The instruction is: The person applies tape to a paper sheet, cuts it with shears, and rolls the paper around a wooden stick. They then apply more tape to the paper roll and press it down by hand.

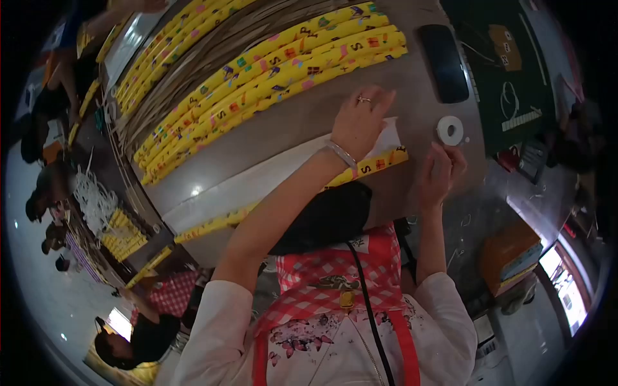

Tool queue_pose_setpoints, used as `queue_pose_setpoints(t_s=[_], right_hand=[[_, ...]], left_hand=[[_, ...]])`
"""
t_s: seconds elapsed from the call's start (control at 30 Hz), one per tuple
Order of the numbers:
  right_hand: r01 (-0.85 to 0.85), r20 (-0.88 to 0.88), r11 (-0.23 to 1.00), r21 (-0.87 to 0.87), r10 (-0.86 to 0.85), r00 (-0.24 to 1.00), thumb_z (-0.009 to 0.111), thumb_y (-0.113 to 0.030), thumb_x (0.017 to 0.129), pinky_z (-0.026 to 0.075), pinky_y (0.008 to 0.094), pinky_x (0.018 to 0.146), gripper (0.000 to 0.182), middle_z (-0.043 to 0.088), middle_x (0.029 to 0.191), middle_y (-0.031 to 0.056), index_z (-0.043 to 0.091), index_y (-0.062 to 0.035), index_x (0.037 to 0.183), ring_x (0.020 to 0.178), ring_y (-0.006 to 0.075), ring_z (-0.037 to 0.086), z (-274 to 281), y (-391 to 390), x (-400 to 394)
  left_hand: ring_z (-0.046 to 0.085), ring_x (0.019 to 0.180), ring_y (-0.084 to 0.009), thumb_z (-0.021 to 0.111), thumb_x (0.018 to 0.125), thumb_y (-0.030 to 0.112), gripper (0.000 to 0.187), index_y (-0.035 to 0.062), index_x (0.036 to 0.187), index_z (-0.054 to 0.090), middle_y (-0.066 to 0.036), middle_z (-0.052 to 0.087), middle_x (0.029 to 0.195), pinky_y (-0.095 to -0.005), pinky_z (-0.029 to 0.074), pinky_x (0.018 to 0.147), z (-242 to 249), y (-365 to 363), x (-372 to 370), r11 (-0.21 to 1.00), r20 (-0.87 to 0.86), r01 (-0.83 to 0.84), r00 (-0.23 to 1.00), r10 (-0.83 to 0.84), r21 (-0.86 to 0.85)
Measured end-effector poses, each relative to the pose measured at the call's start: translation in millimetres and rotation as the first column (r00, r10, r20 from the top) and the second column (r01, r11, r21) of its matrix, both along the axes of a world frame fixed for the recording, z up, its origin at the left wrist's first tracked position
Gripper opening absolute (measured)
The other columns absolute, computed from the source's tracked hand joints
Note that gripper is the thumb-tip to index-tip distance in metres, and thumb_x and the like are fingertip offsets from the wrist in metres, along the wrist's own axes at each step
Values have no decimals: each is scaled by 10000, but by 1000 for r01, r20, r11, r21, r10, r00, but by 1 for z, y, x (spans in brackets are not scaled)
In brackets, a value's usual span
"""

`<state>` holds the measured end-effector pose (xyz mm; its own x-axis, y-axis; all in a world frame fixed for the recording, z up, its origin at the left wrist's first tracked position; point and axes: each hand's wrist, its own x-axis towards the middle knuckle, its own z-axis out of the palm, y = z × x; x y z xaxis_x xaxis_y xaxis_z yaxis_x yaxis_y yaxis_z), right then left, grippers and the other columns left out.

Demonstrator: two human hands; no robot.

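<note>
Covering part of the paper: the left hand (360, 125), wearing a ring and bracelet, is over the right end of the white paper (257, 181); its fingers lie close together, and whether they grip anything cannot be told.
Paper: lying lengthwise on the table (412, 83) in front of the person, with a printed yellow edge (386, 162) along the near side.
Beside the tape: the right hand (443, 168), just nearer the person than the tape roll (441, 131); its fingers are bent, and whether they pinch anything cannot be told.
Yellow tubes: a row of printed tubes (257, 80) beyond the paper, with brown strips (199, 64) behind them.
Right side: a dark phone (444, 63) beyond the tape roll, near a green mat (531, 83).
Clothing: a red checked apron (309, 267).
</note>
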<state>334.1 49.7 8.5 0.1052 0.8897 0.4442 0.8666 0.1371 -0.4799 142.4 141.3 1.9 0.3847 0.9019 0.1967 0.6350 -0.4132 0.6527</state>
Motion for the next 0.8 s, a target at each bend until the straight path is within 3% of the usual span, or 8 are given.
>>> queue_pose_setpoints(t_s=[0.17,0.27,0.33,0.47,0.53,0.67,0.73,0.8], right_hand=[[-187,-33,982,18,188,982,627,-28,846,456,366,781,226,571,1005,98,634,-84,1065,918,254,545,-2,-19,-39],[-424,-214,904,-47,406,889,613,-53,867,471,363,752,166,602,976,111,641,-65,1030,884,269,582,4,-13,-67],[-540,-261,780,-316,475,840,603,-83,882,484,351,731,141,619,971,109,638,-47,1013,878,262,603,10,-1,-90],[-666,-346,650,-365,569,746,579,-119,904,484,326,724,146,618,936,109,627,-34,1012,838,252,604,3,20,-143],[-702,-482,543,-462,511,712,569,-155,914,475,324,707,165,613,905,118,620,-26,1003,783,249,599,4,29,-169],[-698,-392,536,-475,582,713,538,-169,929,460,337,693,177,592,880,134,609,-13,975,755,261,576,-14,35,-195],[-616,-222,571,-543,610,761,524,-159,932,446,363,691,171,571,864,141,594,-4,946,751,274,556,-20,36,-195],[-629,-206,583,-515,628,750,507,-146,932,437,392,698,162,556,852,152,582,-2,938,772,307,547,-25,35,-198]], left_hand=[[559,942,-306,697,727,43,398,96,1101,571,-104,574,1022,-394,476,825,46,-87,-38,975,39,-212,977,210,72],[574,897,-286,670,750,31,207,72,948,625,-83,594,925,-380,485,787,47,-135,-65,927,103,-340,928,358,-162],[575,892,-288,664,759,35,195,71,946,622,-83,597,925,-378,485,783,39,-160,-90,879,41,-446,888,459,-170],[579,870,-298,638,783,48,137,67,917,614,-91,611,900,-386,479,775,38,-180,-138,761,-36,-630,773,633,-157],[578,844,-311,626,793,48,89,54,881,615,-107,622,877,-403,478,758,31,-185,-163,708,-73,-685,725,684,-172],[577,828,-321,611,815,69,68,44,875,631,-119,624,865,-403,478,751,6,-184,-215,662,-126,-727,685,717,-184],[585,804,-325,602,837,113,101,37,887,645,-123,633,833,-403,484,744,-5,-178,-240,556,-112,-774,608,786,-303],[608,804,-317,593,854,155,156,32,917,664,-129,651,829,-397,493,743,-17,-174,-265,540,-140,-766,612,778,-350]])
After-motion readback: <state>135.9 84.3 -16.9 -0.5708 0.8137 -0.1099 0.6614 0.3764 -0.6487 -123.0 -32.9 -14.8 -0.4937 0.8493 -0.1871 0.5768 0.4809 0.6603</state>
